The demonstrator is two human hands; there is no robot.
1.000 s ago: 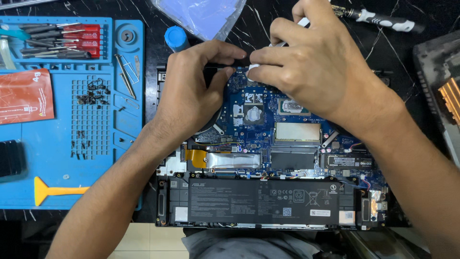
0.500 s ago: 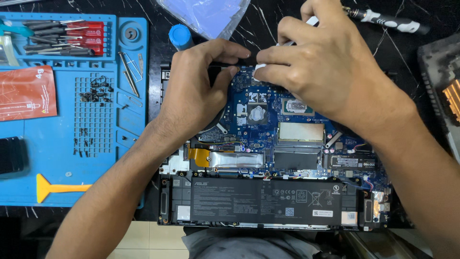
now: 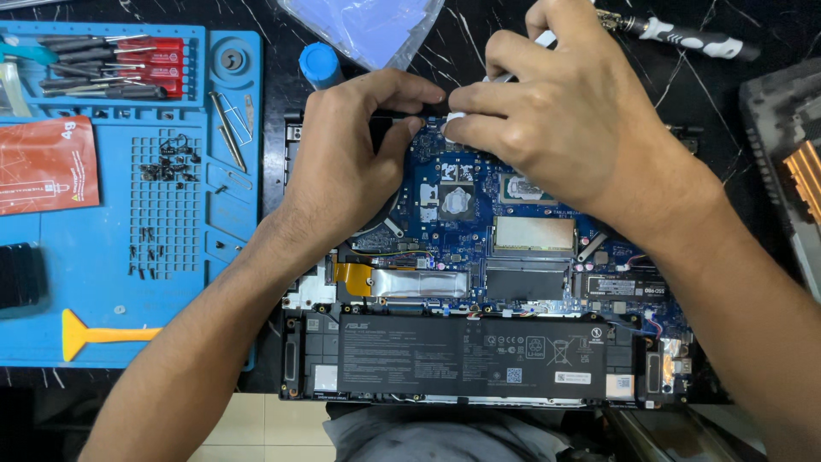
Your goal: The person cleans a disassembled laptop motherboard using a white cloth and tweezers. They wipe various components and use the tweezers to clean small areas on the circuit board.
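Note:
An opened laptop (image 3: 479,359) lies bottom-up, showing a blue circuit board (image 3: 530,231) and a long black battery (image 3: 470,352). My left hand (image 3: 351,162) rests over the board's upper left and pinches a black part (image 3: 395,113) at the laptop's far edge between thumb and fingers. Just to its right, my right hand (image 3: 573,120) grips a thin white tool (image 3: 545,38). The tool's white tip (image 3: 455,120) touches the board's far edge, right beside my left fingertips. A bare chip with grey paste (image 3: 457,202) shows below the hands.
A blue work mat (image 3: 111,282) on the left holds small black screws (image 3: 167,158), red-handled drivers (image 3: 128,56), an orange packet (image 3: 47,162) and an orange pry tool (image 3: 98,334). A blue cap (image 3: 321,62), clear bag (image 3: 368,26), screwdriver (image 3: 684,36) and copper-finned part (image 3: 804,171) lie around.
Both hands stay at the board's far edge, with the fingertips a little closer together. The view has shifted slightly.

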